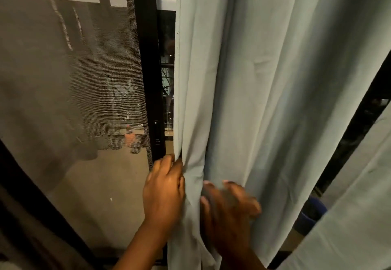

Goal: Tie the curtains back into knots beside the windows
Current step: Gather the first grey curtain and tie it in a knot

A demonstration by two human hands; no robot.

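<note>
A pale blue-grey curtain [264, 100] hangs in long folds over the right half of the view. My left hand [164, 189] grips the curtain's left hem low down, its fingers curled round the edge. Just to its right, my right hand [228, 208] is blurred and lies against the front of the cloth with its fingers spread. A narrow fold of curtain runs down between the two hands.
A black door frame [148, 69] stands left of the curtain, with a dark mesh screen [69, 79] beyond it. A second pale curtain panel [359, 217] hangs at the lower right, and a blue container [313, 208] shows in the gap.
</note>
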